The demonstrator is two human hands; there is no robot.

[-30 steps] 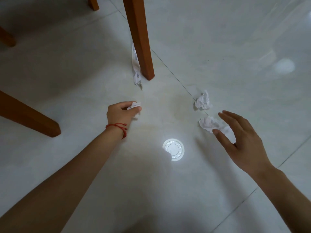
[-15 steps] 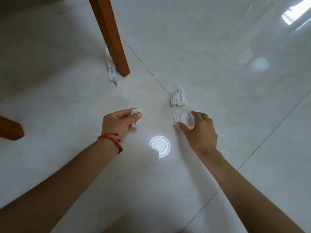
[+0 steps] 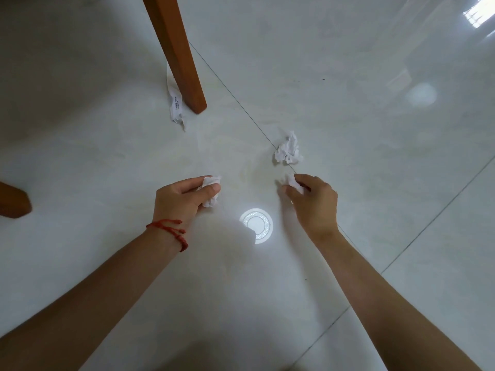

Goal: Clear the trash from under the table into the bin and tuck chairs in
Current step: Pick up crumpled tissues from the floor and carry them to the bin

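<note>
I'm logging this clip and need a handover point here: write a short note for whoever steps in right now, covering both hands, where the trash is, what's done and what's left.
Left hand: grips a crumpled tissue.
Right hand: grips a second crumpled tissue.
On the tiled floor: a third tissue wad lies just beyond the right hand; a printed paper strip lies beside the wooden leg.
Done: two wads are in hand.
Left: pick up the loose wad and the strip, bin everything, tuck the chairs in. No bin is in view.
</note>
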